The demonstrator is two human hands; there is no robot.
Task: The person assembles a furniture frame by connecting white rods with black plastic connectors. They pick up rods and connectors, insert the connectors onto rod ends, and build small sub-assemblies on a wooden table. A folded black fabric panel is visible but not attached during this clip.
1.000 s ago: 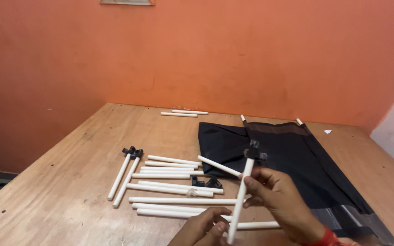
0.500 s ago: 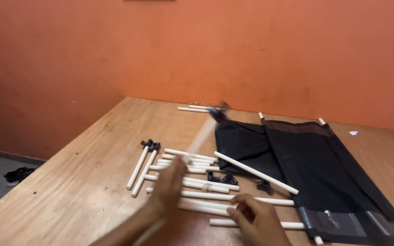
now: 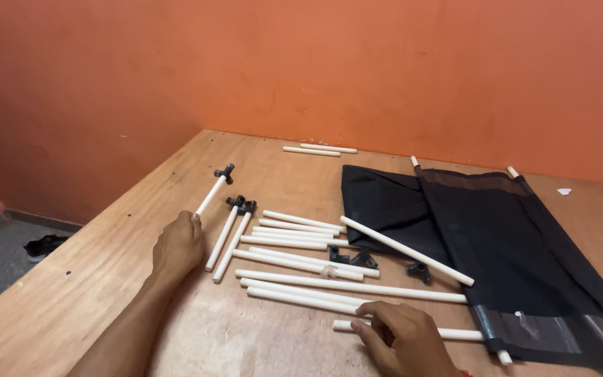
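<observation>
while left hand grips white rod, right hand touches another

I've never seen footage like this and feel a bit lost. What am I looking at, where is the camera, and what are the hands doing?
There is no machine here: a person works with two bare hands, and the one camera sits on their head, looking down at a wooden table by an orange wall. The left hand holds the near end of a white rod with a black connector at its far end. The right hand rests its fingers on another white rod lying near the table's front edge. Between them lies a loose pile of white rods, some small black connectors, and to the right a black fabric sheet with rods along its edges.
</observation>
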